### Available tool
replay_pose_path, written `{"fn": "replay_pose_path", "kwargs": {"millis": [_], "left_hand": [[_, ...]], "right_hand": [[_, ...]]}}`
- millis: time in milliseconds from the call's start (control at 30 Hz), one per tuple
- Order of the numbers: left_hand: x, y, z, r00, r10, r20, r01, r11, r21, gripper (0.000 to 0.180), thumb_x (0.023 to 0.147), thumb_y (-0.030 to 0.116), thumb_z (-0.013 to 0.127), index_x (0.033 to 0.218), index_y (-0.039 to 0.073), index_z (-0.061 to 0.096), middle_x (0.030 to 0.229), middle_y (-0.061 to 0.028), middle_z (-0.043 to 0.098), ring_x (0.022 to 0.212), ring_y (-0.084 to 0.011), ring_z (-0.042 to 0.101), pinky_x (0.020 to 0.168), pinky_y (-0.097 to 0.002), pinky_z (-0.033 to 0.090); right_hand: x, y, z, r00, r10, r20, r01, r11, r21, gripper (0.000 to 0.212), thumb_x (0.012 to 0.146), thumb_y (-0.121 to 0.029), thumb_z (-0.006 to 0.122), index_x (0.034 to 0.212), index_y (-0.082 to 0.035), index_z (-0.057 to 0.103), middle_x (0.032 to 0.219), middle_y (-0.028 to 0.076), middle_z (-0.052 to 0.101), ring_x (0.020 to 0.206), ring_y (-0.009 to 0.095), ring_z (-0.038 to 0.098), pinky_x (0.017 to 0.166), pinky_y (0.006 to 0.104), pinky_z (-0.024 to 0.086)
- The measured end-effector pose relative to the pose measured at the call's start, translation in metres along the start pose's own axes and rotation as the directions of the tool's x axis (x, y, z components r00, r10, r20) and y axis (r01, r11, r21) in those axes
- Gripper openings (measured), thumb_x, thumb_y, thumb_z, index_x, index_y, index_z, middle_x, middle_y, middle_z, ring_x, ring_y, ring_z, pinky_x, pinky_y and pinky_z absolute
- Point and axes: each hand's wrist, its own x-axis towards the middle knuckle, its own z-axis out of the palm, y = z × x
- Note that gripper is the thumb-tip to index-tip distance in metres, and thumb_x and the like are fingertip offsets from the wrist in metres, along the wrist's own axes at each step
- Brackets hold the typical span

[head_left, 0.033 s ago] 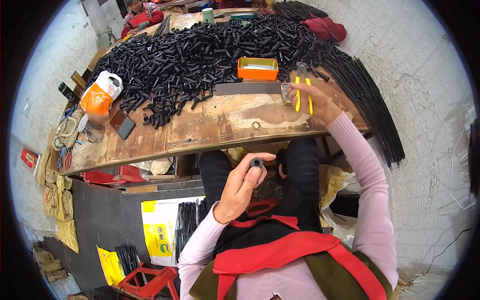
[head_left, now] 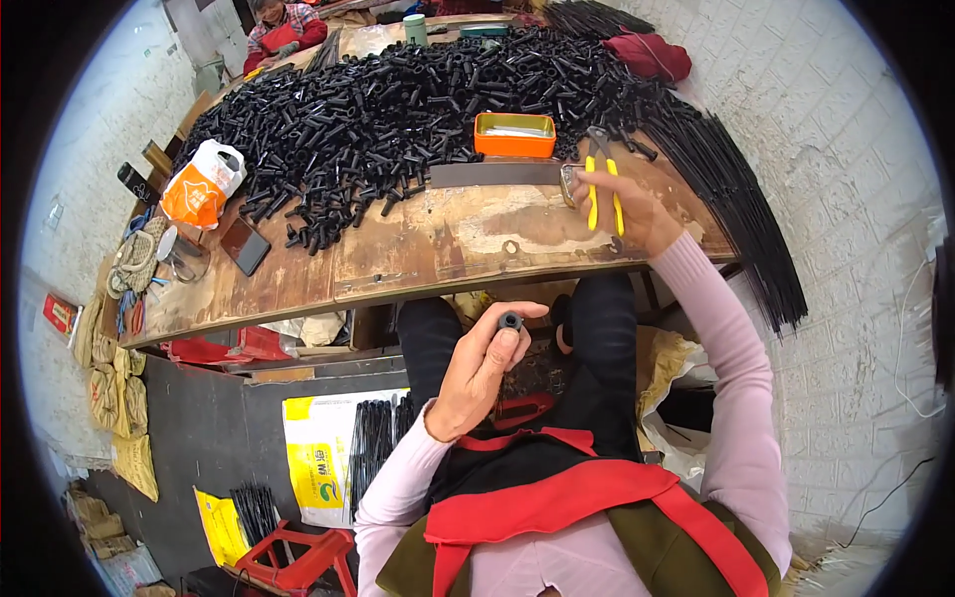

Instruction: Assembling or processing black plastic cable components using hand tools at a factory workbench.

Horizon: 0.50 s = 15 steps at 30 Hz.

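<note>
Staying almost as it was an instant earlier, the layout ran from a heap of black pieces [head_left: 348, 139] on the wooden table [head_left: 398, 254] to the left hand [head_left: 470, 383], its thumb and curled fingers closed around one black tube [head_left: 510, 320], open end upward, just off the table's near edge. Farther right, past the orange tin [head_left: 514, 148], the right hand [head_left: 645, 214] had half-curled fingers at the yellow-handled pliers [head_left: 593, 215], though how firmly they gripped could not be told. Only the view had shifted faintly, so the work appeared no further along.
</note>
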Motion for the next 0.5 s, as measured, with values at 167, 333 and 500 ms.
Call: {"fn": "replay_pose_path", "kwargs": {"millis": [167, 333, 500], "left_hand": [[0.006, -0.026, -0.003, 0.994, -0.055, -0.09, 0.05, 0.998, -0.048, 0.041, 0.106, 0.032, 0.038, 0.126, -0.001, 0.053, 0.075, 0.0018, 0.041, 0.067, -0.0075, 0.035, 0.062, -0.0224, 0.031], [0.015, -0.022, 0.007, 0.992, -0.036, -0.12, 0.028, 0.998, -0.063, 0.038, 0.106, 0.03, 0.039, 0.126, 0.001, 0.054, 0.075, 0.0034, 0.041, 0.068, -0.0057, 0.034, 0.061, -0.0209, 0.028], [0.021, -0.017, 0.019, 0.985, -0.027, -0.169, 0.012, 0.996, -0.094, 0.049, 0.106, 0.038, 0.037, 0.133, -0.001, 0.049, 0.077, 0.0029, 0.043, 0.069, -0.0058, 0.036, 0.061, -0.0204, 0.029]], "right_hand": [[-0.057, 0.045, 0.048, 1.0, -0.009, 0.028, 0.015, 0.969, -0.248, 0.017, 0.092, -0.015, 0.064, 0.105, -0.006, 0.058, 0.091, 0.002, 0.059, 0.076, 0.013, 0.06, 0.067, 0.0271, 0.051], [-0.086, 0.066, 0.065, 0.985, -0.084, 0.148, 0.137, 0.908, -0.396, 0.024, 0.091, -0.018, 0.066, 0.107, -0.002, 0.059, 0.085, 0.006, 0.062, 0.074, 0.016, 0.061, 0.069, 0.0302, 0.051], [-0.1, 0.087, 0.071, 0.985, -0.154, 0.083, 0.173, 0.929, -0.326, 0.018, 0.093, -0.011, 0.064, 0.106, -0.001, 0.057, 0.091, 0.011, 0.065, 0.077, 0.018, 0.065, 0.068, 0.0278, 0.05]]}}
